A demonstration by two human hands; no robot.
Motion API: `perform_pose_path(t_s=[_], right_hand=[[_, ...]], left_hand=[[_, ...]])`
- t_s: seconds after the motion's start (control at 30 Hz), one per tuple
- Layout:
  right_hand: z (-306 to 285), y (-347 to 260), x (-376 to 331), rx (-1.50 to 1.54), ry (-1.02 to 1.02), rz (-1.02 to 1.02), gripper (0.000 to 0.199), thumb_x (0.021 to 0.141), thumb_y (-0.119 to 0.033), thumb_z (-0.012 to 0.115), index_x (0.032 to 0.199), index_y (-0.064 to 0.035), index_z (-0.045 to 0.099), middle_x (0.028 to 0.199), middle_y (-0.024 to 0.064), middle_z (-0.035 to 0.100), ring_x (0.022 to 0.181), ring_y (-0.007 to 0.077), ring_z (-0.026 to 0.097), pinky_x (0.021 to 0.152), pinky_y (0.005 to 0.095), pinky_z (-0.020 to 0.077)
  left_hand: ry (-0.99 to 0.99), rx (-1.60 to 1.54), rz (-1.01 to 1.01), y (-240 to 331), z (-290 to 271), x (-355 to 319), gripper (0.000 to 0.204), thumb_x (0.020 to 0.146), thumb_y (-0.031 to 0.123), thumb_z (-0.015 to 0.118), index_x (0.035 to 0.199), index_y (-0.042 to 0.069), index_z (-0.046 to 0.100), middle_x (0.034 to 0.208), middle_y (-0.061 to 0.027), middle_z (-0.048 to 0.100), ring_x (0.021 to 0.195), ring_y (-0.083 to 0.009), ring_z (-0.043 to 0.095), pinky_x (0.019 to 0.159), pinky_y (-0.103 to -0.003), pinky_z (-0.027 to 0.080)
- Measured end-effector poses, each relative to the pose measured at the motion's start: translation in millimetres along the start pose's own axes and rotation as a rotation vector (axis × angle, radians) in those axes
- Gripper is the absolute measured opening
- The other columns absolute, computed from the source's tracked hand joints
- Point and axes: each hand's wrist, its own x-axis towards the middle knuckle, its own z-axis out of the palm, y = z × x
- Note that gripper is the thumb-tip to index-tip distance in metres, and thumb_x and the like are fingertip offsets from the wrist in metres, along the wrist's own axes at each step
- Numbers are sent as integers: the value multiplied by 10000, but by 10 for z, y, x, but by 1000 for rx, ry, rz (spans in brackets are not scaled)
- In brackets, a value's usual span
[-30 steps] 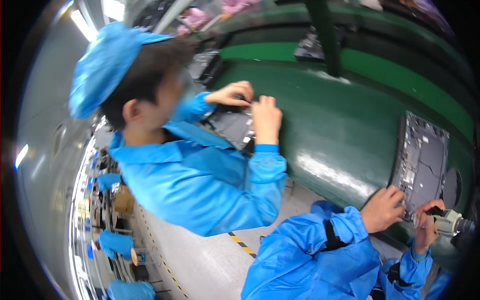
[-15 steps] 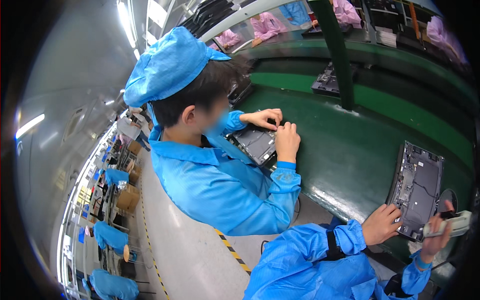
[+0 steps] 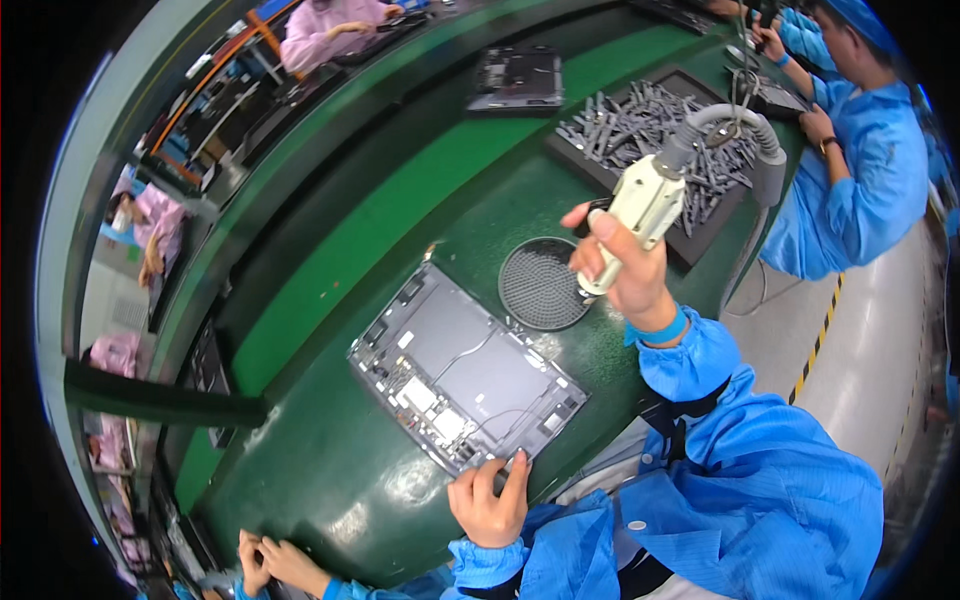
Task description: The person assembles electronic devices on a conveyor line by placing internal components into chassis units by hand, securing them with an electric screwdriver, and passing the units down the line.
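An opened laptop base [image 3: 490, 355], dark grey with bare circuit boards along one side, lies on the green bench in front of me. My left hand [image 3: 490, 505] has its fingertips on the near corner of that base, fingers bent around the edge. A cream-coloured electric screwdriver [image 3: 645, 205] is gripped in my right hand [image 3: 632, 268]. Its tip points down at the right rim of a round black dish [image 3: 540, 283] with a dimpled surface, beside the laptop base. Whether the tip carries a screw is too small to tell.
A dark tray [image 3: 692, 248] heaped with grey strips stands beyond the screwdriver, whose cable [image 3: 770, 140] arches to the right. Another laptop base [image 3: 515, 80] sits on the far green strip. A green post [image 3: 165, 400] and a co-worker's hands [image 3: 280, 563] are at left; another co-worker [image 3: 850, 170] sits right.
My view has swung right, from the co-worker on my left to my own bench area. The screwdriver has gone from beside the laptop base to over the round dish. My left hand stays at the base.
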Motion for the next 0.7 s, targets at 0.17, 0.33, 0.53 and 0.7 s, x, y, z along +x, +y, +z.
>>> perform_pose_path(t_s=[0.17, 0.33, 0.53, 0.7], right_hand=[[-71, 32, 47, -13, 20, -28, 313, 851, -194, 578, 975, 92, 545, 517, 26, 472, 454, 110, 485, 510, 277, 460], [-75, 76, 46, -66, 0, 9, 274, 839, -186, 590, 918, 75, 571, 522, 29, 489, 443, 107, 485, 507, 279, 467], [-76, 142, 62, -81, -13, 34, 270, 837, -181, 596, 925, 73, 566, 548, 41, 507, 447, 106, 490, 509, 285, 476], [-72, 145, 74, -77, -5, 52, 276, 831, -176, 606, 942, 68, 541, 570, 58, 513, 451, 111, 489, 505, 292, 482]], left_hand=[[-24, -21, -49, -5, 59, -34, 426, 542, 54, 815, 938, 178, 717, 883, -41, 577, 797, -265, 479, 678, -367, 432], [-14, 34, -41, -28, 50, -65, 366, 549, 138, 822, 897, 201, 726, 885, 5, 579, 774, -222, 481, 628, -341, 417], [-52, 1, -127, -53, -19, -73, 412, 528, 137, 837, 917, 115, 704, 884, -62, 568, 831, -279, 485, 700, -389, 426], [-43, -7, -189, -102, -48, -112, 436, 507, 185, 845, 907, 95, 693, 924, -77, 557, 857, -291, 482, 720, -403, 417]])
